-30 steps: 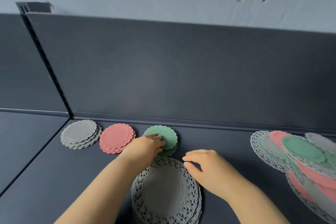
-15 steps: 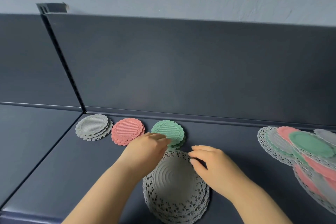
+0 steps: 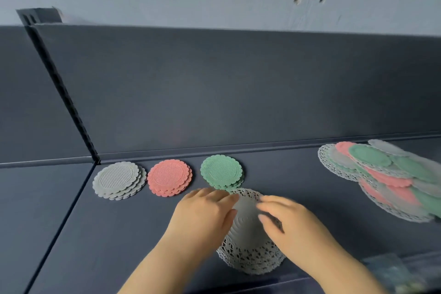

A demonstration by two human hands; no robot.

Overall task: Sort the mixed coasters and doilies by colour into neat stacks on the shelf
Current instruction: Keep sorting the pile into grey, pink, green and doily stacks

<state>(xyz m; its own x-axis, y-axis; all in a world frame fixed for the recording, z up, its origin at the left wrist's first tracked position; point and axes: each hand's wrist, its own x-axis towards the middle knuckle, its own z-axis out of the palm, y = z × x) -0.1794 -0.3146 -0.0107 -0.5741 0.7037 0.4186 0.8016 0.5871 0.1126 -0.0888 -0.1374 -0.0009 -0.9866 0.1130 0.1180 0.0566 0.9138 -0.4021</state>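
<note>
Where doilies [image 3: 250, 258] lie, green coasters [image 3: 222, 170] just behind.

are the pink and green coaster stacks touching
Apart. The head view shows a strip of dark shelf between the pink coaster stack and the green coaster stack.

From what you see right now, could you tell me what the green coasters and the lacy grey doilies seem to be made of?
Green coasters: probably moulded silicone or soft plastic, matt; ribbed centre and scalloped rim look cast. Grey doilies: thin paper or plastic, I cannot tell which, matt; punched openwork border, embossed rings in the middle.
</note>
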